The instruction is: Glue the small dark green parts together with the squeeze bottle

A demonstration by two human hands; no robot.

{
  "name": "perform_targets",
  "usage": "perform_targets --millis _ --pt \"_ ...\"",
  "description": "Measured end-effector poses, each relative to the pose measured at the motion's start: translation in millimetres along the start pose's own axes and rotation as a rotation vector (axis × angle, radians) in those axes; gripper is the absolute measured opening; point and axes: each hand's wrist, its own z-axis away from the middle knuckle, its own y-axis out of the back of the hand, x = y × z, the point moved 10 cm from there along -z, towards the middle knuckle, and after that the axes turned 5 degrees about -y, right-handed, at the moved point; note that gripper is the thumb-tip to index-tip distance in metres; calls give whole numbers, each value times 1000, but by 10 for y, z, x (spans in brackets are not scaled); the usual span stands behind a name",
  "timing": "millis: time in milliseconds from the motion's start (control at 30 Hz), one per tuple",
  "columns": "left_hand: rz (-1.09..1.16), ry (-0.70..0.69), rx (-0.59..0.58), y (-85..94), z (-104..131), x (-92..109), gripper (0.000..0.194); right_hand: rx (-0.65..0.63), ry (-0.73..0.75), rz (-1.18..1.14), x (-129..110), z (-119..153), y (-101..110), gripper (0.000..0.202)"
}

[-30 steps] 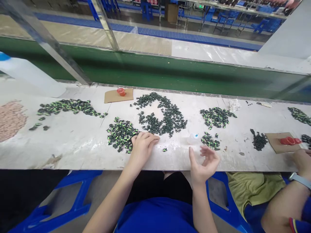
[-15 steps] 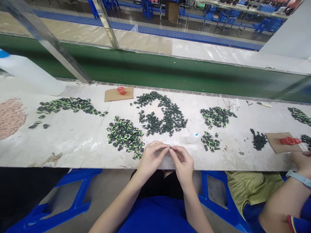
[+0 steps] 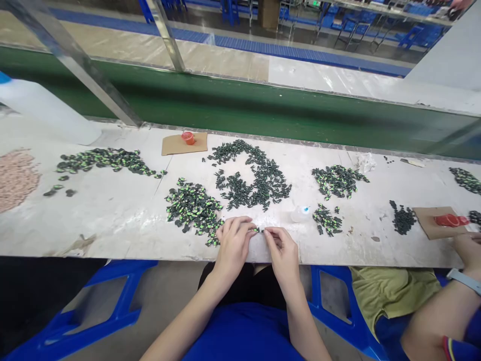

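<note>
My left hand (image 3: 235,244) is closed in a pinch on a small black-and-green piece (image 3: 256,230), just above the table's front part. Facing it, my right hand (image 3: 281,245) pinches a tiny black piece (image 3: 262,231) between thumb and fingertip. The two pieces are very close; I cannot tell whether they touch. Beside my left hand spreads a pile of black-and-green pieces (image 3: 193,205). Beyond both hands lies a pile of small dark pieces (image 3: 268,183). A small clear bottle with a blue tip (image 3: 300,214) stands to the right of my right hand.
A red cup (image 3: 188,138) sits on cardboard (image 3: 171,146) at the back. More black-and-green piles (image 3: 338,181) lie left and right. A white jug (image 3: 48,110) leans in at far left. At right, a co-worker's hand (image 3: 468,250) is near a red container (image 3: 447,220).
My fingertips have moved slightly apart. My left hand has turned, back upward, and a black-and-green piece now shows at its fingertips. The view has shifted a little.
</note>
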Motion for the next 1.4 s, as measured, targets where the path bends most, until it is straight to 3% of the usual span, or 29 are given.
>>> perform_targets --millis 333,600,800,1000,1167,1400 --pt "192 -1 -80 5 -18 76 18 -87 -132 -224 136 5 -70 19" --pt "297 -34 -27 178 -27 142 17 -39 113 -148 -127 100 18 11" --pt "326 -172 -34 327 -61 332 20 -73 218 -190 -290 155 79 7" --pt "386 -268 -124 356 -99 475 20 -102 139 -310 -244 142 139 4" --pt "313 -253 -85 352 -92 495 19 -4 48 -363 -126 131 199 17" --pt "273 -234 -86 335 -81 530 23 -25 92 -332 -257 160 252 23"
